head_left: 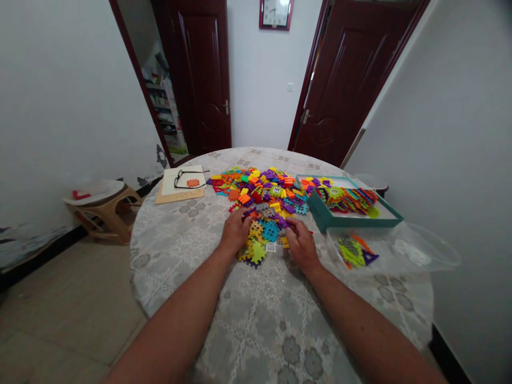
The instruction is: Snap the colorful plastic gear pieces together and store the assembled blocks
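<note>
While left hand [236, 230] and right hand [303, 244] reach, fingers partly curled, into heaped plastic blocks [258, 196], any hold unclear, one blue gear-edged block [270, 231] lies between them; one teal-edged box [356, 221] sits beyond the right.

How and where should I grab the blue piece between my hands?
Probably pinch the blue piece by its toothed rim, with the right hand coming from above and the near right. It looks thin and flat, so its notched edge should give the best purchase, while the yellow window piece crowds its left side.
</note>
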Motion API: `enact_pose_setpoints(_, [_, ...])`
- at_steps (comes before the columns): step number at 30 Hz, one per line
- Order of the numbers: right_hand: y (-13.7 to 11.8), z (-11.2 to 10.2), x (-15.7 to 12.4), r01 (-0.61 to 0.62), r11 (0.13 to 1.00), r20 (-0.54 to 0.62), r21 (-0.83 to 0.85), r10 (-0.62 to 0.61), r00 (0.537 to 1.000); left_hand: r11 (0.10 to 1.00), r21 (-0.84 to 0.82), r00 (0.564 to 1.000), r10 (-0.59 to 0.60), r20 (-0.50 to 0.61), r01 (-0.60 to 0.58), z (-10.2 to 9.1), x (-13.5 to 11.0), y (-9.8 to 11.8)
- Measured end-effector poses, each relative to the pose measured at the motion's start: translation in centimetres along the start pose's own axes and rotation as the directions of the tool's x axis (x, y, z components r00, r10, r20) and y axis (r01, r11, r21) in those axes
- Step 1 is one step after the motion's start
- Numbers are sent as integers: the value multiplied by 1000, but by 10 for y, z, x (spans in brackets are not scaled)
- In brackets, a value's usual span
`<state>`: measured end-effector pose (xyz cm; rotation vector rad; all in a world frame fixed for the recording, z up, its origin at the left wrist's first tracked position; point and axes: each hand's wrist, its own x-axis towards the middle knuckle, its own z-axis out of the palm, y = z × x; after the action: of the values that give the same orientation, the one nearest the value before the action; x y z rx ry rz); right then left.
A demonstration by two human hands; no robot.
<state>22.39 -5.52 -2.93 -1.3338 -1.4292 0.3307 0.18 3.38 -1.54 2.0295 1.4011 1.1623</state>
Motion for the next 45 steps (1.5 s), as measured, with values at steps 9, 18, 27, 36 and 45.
enact_pose_setpoints(9, [-6,-3,1,52,999,-11,5,-52,999,976,-141,984,-173,-44,166,-7,6,-2])
enact_pose_setpoints(18, [-19,-9,-1,-94,996,31,-11,94,995,919,-267,951,-308,-24,290,-8,10,-5])
enact_pose_setpoints(27, [-24,-13,0,-152,987,44,45,150,988,924,-246,949,-311,-42,292,-16,9,2])
enact_pose_setpoints(36, [-21,-17,4,-203,976,30,83,201,979,926,-201,942,-334,-34,321,-19,13,4])
enact_pose_setpoints(45, [-27,-19,5,-33,999,107,-31,36,994,943,-139,949,-311,-55,301,-18,16,-5])
